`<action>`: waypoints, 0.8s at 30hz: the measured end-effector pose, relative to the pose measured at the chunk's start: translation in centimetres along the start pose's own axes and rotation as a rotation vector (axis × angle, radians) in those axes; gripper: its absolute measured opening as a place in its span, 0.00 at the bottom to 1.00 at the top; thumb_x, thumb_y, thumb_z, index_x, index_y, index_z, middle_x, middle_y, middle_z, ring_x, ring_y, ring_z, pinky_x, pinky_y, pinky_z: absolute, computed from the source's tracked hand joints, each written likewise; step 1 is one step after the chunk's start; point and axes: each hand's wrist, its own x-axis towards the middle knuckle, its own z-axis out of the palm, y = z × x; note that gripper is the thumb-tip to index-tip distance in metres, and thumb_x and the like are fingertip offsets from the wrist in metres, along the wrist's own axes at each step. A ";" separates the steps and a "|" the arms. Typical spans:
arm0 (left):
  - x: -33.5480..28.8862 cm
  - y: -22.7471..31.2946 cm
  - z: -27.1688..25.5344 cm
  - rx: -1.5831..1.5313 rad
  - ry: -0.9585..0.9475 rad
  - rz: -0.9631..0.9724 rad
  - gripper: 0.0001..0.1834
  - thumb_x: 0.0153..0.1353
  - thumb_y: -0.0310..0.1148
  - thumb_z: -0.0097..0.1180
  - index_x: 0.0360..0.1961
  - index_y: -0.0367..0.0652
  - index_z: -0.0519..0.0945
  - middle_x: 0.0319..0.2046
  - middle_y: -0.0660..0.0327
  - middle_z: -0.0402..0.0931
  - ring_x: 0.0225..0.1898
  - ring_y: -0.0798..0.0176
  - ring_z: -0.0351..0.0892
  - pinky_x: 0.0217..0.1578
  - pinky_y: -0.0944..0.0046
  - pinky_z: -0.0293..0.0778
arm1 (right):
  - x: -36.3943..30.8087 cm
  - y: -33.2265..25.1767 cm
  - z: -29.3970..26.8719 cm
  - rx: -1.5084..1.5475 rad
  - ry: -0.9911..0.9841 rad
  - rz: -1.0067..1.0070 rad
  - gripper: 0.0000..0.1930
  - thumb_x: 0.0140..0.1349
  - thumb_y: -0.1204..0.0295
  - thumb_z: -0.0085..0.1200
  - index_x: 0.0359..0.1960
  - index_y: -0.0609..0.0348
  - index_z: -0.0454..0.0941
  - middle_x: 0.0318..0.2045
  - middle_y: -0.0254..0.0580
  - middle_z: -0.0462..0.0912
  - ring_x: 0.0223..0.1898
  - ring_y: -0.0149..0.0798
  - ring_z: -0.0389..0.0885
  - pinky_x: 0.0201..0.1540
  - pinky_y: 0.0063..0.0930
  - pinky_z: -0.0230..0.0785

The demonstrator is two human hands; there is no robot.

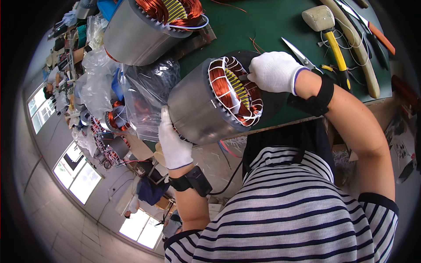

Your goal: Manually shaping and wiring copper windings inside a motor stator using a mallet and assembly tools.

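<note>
A grey metal motor stator [193, 103] lies tilted on its side at the bench's near edge. Its copper windings [222, 85] face right, bound with white lacing cord, and yellow slot strips [237, 87] line the bore. My left hand [174, 144], in a white glove, grips the stator's left end, the thumb up along the rim and the other fingers partly hidden. At the far right rim of the windings, my gloved right hand [274, 72] is closed with fingers pinched together. Whatever those fingers hold is too small or hidden to make out.
A larger stator [144, 33] stands at the back left beside clear plastic bags [151, 96]. On the green bench [237, 33] at right lie scissors [302, 55], a yellow-handled mallet [335, 50], a wooden stick [357, 48] and an orange-handled tool [381, 38].
</note>
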 end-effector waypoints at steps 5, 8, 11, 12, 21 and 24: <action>1.0 -0.3 0.1 -0.062 0.003 -0.020 0.19 0.54 0.22 0.58 0.49 0.34 0.74 0.38 0.49 0.81 0.42 0.51 0.82 0.43 0.61 0.74 | 1.4 1.4 0.7 0.015 0.055 -0.165 0.11 0.60 0.65 0.50 0.33 0.58 0.83 0.29 0.50 0.83 0.35 0.53 0.82 0.41 0.43 0.74; 1.8 -0.7 0.1 -0.051 -0.007 0.014 0.22 0.49 0.21 0.59 0.48 0.34 0.74 0.37 0.46 0.81 0.43 0.45 0.81 0.42 0.60 0.74 | 2.2 1.6 0.4 0.033 -0.008 -0.204 0.11 0.60 0.66 0.51 0.32 0.58 0.83 0.29 0.50 0.83 0.35 0.53 0.82 0.41 0.43 0.74; 1.7 -0.3 0.0 -0.059 -0.007 -0.021 0.20 0.52 0.23 0.57 0.48 0.34 0.74 0.38 0.46 0.81 0.43 0.46 0.81 0.42 0.60 0.74 | 1.9 1.8 0.9 0.067 0.028 -0.205 0.11 0.60 0.65 0.51 0.32 0.58 0.82 0.28 0.52 0.82 0.35 0.54 0.82 0.40 0.43 0.74; 1.7 -0.2 0.0 -0.032 -0.009 -0.004 0.17 0.57 0.26 0.55 0.48 0.34 0.74 0.38 0.49 0.81 0.42 0.50 0.82 0.42 0.61 0.74 | 1.5 1.8 1.0 0.087 0.064 -0.202 0.11 0.60 0.65 0.52 0.31 0.59 0.82 0.28 0.52 0.82 0.35 0.54 0.82 0.40 0.43 0.74; 0.6 1.1 0.5 -0.374 -0.014 -0.260 0.15 0.60 0.22 0.50 0.50 0.36 0.73 0.45 0.60 0.77 0.45 0.67 0.76 0.47 0.68 0.73 | -0.5 0.5 0.7 0.087 -0.105 -0.020 0.12 0.59 0.67 0.54 0.38 0.61 0.83 0.35 0.54 0.84 0.39 0.52 0.83 0.42 0.40 0.76; 0.9 0.1 0.6 -0.022 -0.007 0.028 0.13 0.64 0.23 0.45 0.49 0.35 0.74 0.44 0.60 0.78 0.45 0.68 0.76 0.46 0.68 0.73 | 0.1 1.0 1.5 0.076 -0.036 -0.063 0.12 0.61 0.65 0.51 0.33 0.60 0.83 0.28 0.53 0.82 0.34 0.53 0.83 0.40 0.41 0.75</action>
